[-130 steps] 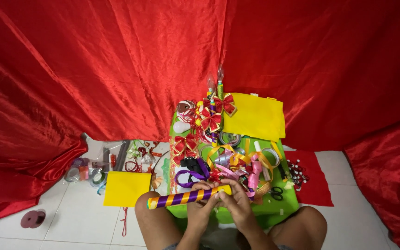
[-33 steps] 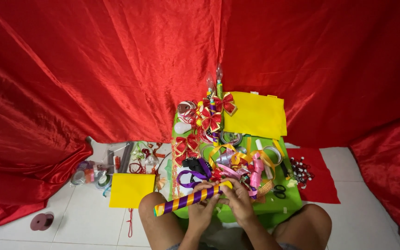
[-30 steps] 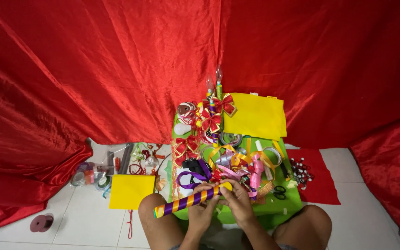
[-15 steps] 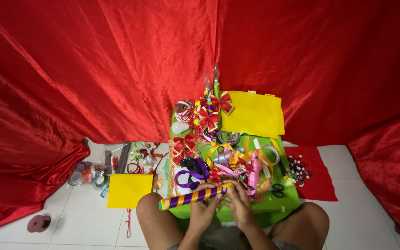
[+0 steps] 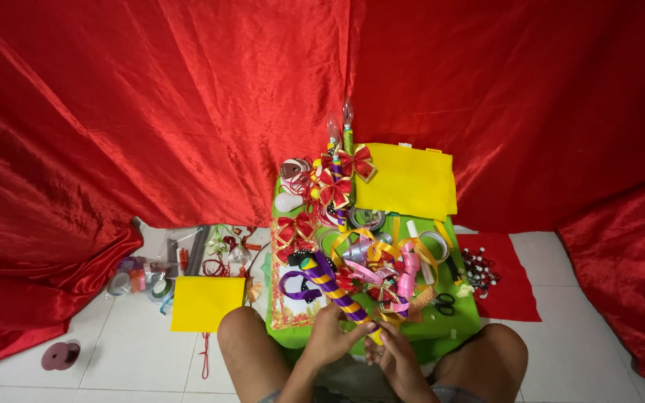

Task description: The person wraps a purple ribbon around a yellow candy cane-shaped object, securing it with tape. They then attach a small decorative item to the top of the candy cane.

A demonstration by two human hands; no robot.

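You have the striped stick [image 5: 335, 289], wound in purple and yellow bands, gripped at its near end over the near edge of the green table [image 5: 457, 328]. Your left hand [image 5: 331, 337] is curled around the shaft with the thumb pressing across it, and your right hand [image 5: 396, 358] sits just below, its fingers closed on the stick's butt end. With both hands at one end, the rest of the stick stands free, tilting up and away to the left over the clutter, its capped tip above the purple ribbon loop [image 5: 298, 287].

The table sits between your bare knees, so everything on it lies within reach. Just beyond the stick, touching or nearly so, is a tangle of curled ribbons [image 5: 386, 265] in yellow, pink and silver. Red bows with gold edging [image 5: 335, 186] run up the left side toward the far edge, where two clear-tipped sticks stand upright. A yellow sheet [image 5: 406, 181] covers the far right corner, leaning against the red drape [image 5: 188, 104] behind it. Small scissors [image 5: 445, 302] lie near the right edge.

On the floor to your left are a second yellow sheet [image 5: 204, 302] and a scatter of tape rolls [image 5: 137, 275]; a red cloth with beads lies to the right.
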